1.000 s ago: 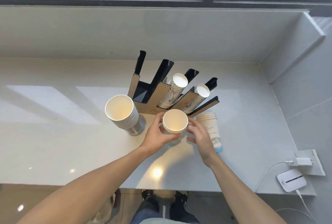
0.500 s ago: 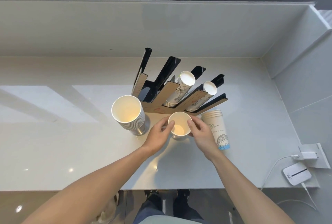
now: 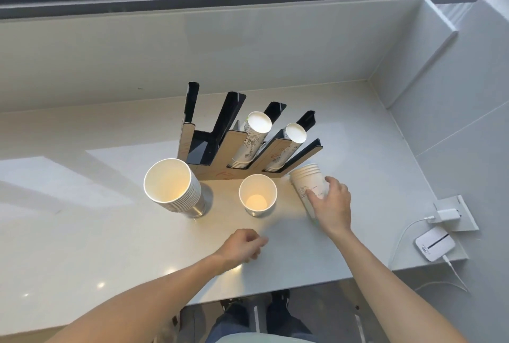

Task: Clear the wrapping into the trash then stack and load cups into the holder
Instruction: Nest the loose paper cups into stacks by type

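A wood-and-black cup holder stands on the white counter, with two cup stacks slanted in its right slots. In front of it a small paper cup stands upright and alone. To its left is a wide stack of paper cups on a metal base. A short stack of printed cups lies on its side at the right, and my right hand wraps around its lower half. My left hand hovers near the counter's front, fingers curled, holding nothing.
A wall socket with a white charger and a small white device with cables sit at the counter's right end. A wall and window sill rise behind the holder. The counter's front edge runs just below my forearms.
Both hands have let go of the small cup, which now stands on the counter. My right hand moved right onto the lying printed stack. My left hand drew back toward me.
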